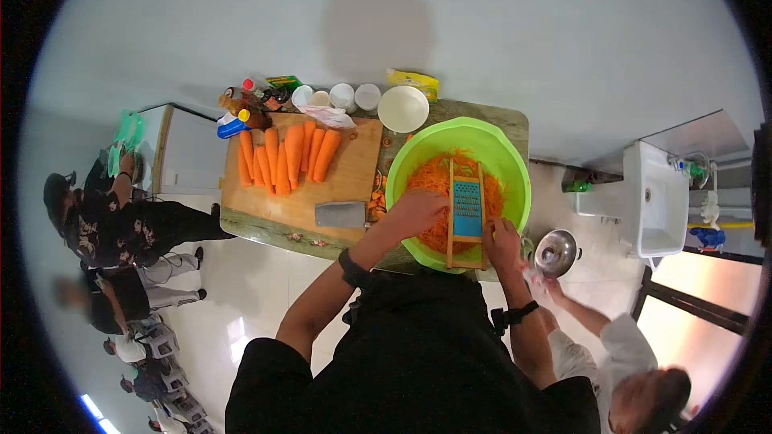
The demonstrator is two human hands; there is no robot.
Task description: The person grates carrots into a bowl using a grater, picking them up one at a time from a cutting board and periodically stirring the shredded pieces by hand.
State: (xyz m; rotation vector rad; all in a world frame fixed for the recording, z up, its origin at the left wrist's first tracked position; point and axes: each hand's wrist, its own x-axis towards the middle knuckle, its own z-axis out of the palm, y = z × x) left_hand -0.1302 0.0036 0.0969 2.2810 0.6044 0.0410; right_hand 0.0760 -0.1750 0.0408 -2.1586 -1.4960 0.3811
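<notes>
A wooden-framed grater (467,207) with a blue-green plate stands across a large lime-green basin (519,153). Orange carrot shreds (430,175) fill much of the basin under and around it. From the left, my left hand (420,211) reaches over the shreds, its curled fingers at the grater's left rail; its fingertips are partly hidden. My right hand (503,243) is closed on the lower part of the right rail, near the basin's rim.
Several peeled carrots (291,157) and a cleaver (340,214) lie on a wooden cutting board (354,173). Bowls, including a large white bowl (404,108), line the wall. A person (635,370) stands close at right, near a metal bowl (557,252). Others are at left.
</notes>
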